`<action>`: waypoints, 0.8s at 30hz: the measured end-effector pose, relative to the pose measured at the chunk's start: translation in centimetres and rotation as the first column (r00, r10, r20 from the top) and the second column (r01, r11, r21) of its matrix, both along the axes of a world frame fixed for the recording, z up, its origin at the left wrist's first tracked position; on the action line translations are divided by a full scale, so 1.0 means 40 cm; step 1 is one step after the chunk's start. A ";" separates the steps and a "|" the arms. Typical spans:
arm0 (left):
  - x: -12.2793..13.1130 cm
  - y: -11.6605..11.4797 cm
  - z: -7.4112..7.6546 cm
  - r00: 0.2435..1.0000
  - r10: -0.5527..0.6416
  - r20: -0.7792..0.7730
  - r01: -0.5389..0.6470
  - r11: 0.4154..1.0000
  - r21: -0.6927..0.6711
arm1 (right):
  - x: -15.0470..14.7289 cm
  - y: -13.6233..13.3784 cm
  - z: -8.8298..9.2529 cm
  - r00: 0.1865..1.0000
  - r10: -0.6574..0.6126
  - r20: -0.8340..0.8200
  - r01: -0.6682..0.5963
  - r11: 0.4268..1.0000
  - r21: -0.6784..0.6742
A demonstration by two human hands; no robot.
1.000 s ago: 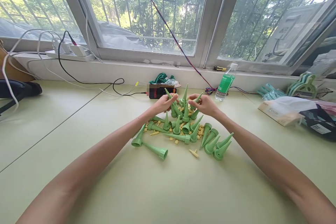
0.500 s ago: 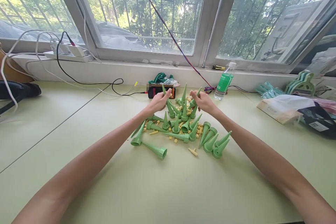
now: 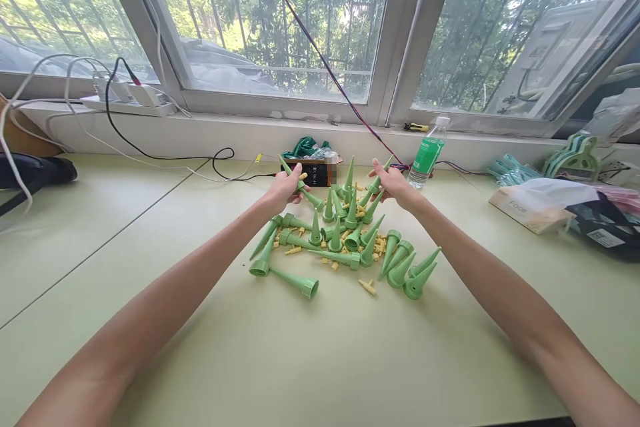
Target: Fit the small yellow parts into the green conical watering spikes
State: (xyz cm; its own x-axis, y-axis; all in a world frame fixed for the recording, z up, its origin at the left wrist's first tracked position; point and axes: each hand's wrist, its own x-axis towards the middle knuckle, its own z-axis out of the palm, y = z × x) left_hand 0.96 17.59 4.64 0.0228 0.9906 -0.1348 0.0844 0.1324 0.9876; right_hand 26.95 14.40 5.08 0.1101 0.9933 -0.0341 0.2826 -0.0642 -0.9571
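My left hand point(image 3: 287, 188) is closed around a green cone-shaped plastic spike point(image 3: 313, 200), its tip pointing up and left. A small yellow plastic piece point(image 3: 303, 176) shows at the thumb. My right hand point(image 3: 391, 184) grips another green cone-shaped spike point(image 3: 374, 185), tip up and right, partly hidden by the fingers. Between and in front of my hands spreads a pile of similar green spikes point(image 3: 336, 237), some upright, others lying down. Yellow plastic pieces point(image 3: 293, 250) are scattered among them, and a yellow T-shaped piece point(image 3: 368, 287) lies nearer me.
Behind the pile stands a dark device with a lit display point(image 3: 316, 174), cabled on its left. A water bottle point(image 3: 429, 152) is at the back right. Farther right are a tissue box point(image 3: 525, 208) and green hangers point(image 3: 575, 160). A power strip point(image 3: 130, 105) sits on the sill.
My left hand has moved left, away from the pile, with its spike now leaning left. My right hand has shifted slightly right, its thumb lifted, with the spike still in it.
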 end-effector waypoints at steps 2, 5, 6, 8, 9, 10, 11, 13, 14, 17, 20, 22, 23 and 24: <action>-0.004 0.009 -0.007 0.999 0.032 -0.011 -0.033 0.995 -0.096 | 0.006 0.007 0.004 0.999 -0.016 -0.047 0.012 0.996 -0.083; -0.016 0.016 -0.024 0.998 0.042 -0.049 -0.050 0.983 -0.177 | 0.015 0.005 0.001 0.990 -0.036 -0.138 0.013 0.987 -0.162; -0.022 0.017 -0.030 0.997 0.036 -0.067 -0.048 0.981 -0.190 | 0.019 0.001 -0.003 0.984 -0.044 -0.171 0.013 0.984 -0.180; -0.032 0.017 -0.041 0.994 0.009 -0.112 -0.033 0.977 -0.211 | 0.027 -0.007 -0.014 0.971 -0.057 -0.233 0.005 0.976 -0.218; -0.037 0.018 -0.045 0.990 -0.008 -0.137 -0.022 0.976 -0.216 | 0.032 -0.010 -0.021 0.965 -0.055 -0.257 -0.008 0.972 -0.236; -0.040 0.019 -0.047 0.987 -0.025 -0.158 -0.011 0.976 -0.219 | 0.036 -0.013 -0.028 0.962 -0.044 -0.268 -0.026 0.967 -0.253; -0.042 0.020 -0.048 0.982 -0.042 -0.184 0.001 0.976 -0.216 | 0.039 -0.015 -0.035 0.962 -0.038 -0.272 -0.037 0.963 -0.266; -0.044 0.022 -0.047 0.958 -0.079 -0.274 0.027 0.981 -0.191 | 0.043 -0.016 -0.050 0.966 -0.055 -0.252 -0.022 0.955 -0.295; -0.043 0.022 -0.046 0.936 -0.100 -0.337 0.045 0.985 -0.168 | 0.043 -0.015 -0.058 0.968 -0.069 -0.243 -0.008 0.953 -0.303; -0.040 0.021 -0.042 0.836 -0.144 -0.529 0.112 0.989 -0.092 | 0.041 -0.015 -0.080 0.972 -0.076 -0.221 0.000 0.945 -0.328; -0.036 0.014 -0.034 0.764 -0.129 -0.633 0.137 0.990 -0.037 | 0.040 -0.020 -0.099 0.982 -0.052 -0.183 -0.011 0.944 -0.329; -0.035 0.010 -0.026 0.738 -0.097 -0.668 0.119 0.993 -0.013 | 0.040 -0.027 -0.108 0.987 -0.067 -0.147 0.022 0.956 -0.293; -0.035 0.009 -0.020 0.734 -0.083 -0.674 0.109 0.994 -0.004 | 0.041 -0.032 -0.110 0.988 -0.076 -0.134 0.037 0.960 -0.279; -0.035 0.009 -0.014 0.733 -0.081 -0.675 0.110 0.994 -0.001 | 0.041 -0.036 -0.112 0.989 -0.083 -0.124 0.047 0.963 -0.265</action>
State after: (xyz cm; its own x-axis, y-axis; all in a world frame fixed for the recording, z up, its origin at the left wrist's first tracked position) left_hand -0.43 17.95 4.07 0.0349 0.9927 -0.1154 0.7393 0.0521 0.6713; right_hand 28.58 12.94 0.59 0.1512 0.9387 -0.3099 0.1412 -0.3308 -0.9331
